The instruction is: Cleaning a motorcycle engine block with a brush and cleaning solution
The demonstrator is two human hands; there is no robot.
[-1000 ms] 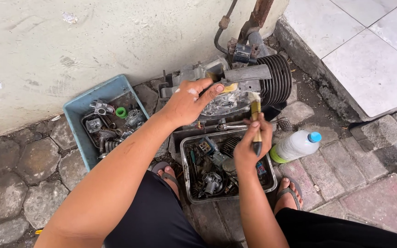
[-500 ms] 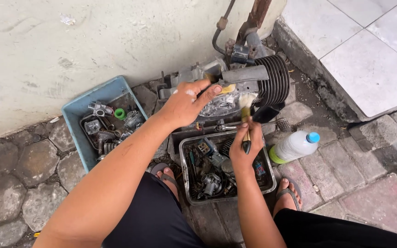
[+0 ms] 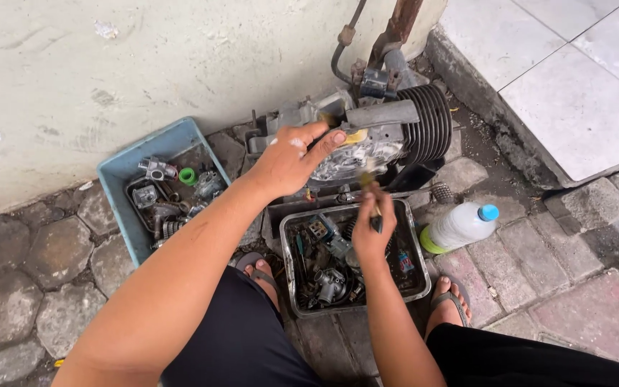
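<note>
right hand (image 3: 372, 233) grips brush (image 3: 371, 193), now lower, bristles off engine (image 3: 388, 132), above tray (image 3: 415, 269) | left hand (image 3: 291, 159) still spread, pressing engine | brushing paused

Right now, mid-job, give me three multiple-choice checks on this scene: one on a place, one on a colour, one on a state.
1. Where does the plastic bottle lie?
A. in the blue tub
B. on the paving right of the metal tray
C. on the engine

2. What colour is the bottle's cap?
A. blue
B. red
C. black

3. What is the right hand doing?
A. resting open and empty
B. gripping a small brush
C. holding the bottle

Answers:
1 B, it lies on its side beside the metal tray.
2 A, the cap shows blue.
3 B, its fingers close round the brush over the tray.
</note>
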